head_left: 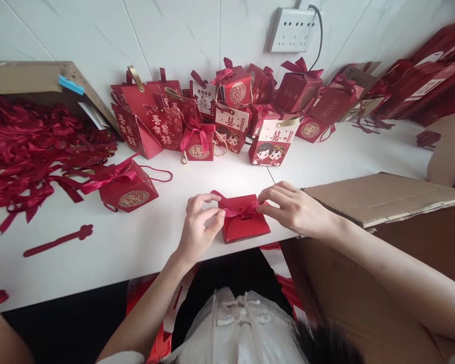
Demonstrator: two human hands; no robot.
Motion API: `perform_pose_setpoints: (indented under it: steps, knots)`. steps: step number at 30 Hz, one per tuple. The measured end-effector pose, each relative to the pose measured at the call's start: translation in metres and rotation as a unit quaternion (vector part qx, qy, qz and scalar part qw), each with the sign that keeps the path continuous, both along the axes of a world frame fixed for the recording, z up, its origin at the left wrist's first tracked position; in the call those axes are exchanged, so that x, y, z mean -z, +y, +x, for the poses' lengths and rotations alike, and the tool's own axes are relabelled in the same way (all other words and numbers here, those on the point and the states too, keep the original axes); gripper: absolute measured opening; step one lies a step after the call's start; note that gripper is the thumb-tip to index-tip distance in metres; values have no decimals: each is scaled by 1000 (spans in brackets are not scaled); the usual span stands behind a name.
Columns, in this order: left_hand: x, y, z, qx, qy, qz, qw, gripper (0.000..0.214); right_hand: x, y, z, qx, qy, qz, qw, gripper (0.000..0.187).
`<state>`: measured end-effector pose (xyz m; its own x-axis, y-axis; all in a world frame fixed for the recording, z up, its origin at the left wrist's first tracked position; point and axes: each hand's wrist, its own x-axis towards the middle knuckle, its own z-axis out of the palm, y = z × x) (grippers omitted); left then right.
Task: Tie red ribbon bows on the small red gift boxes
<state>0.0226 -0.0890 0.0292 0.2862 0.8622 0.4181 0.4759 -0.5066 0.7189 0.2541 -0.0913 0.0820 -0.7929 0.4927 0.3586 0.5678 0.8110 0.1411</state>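
While between fingers, box near edge

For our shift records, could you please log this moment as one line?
left hand: pinching ribbon bow, left side | right hand: pinching same bow, right side | red box: under bow, on white table

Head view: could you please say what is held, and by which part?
The ribbon bow, by its two sides, in the left hand and right hand.
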Motion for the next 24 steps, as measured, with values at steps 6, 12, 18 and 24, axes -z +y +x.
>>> perform_pose_setpoints:
  steps: [6, 12, 18, 24]
  knots:
    - [-4, -17, 6, 15, -12, -5, 1000, 12, -2, -15, -2, 81, 38, -115, 989, 27]
    - [-11, -15, 12, 6, -13, -161, 987, 18, -6, -19, -21, 268, 147, -438, 845, 44]
    - [-14, -12, 14, -6, -16, -215, 976, 24, 9, -17, -29, 337, 122, -441, 823, 31]
    - [-10, -15, 12, -13, 3, -203, 979, 21, 9, -16, -22, 281, 136, -454, 835, 16]
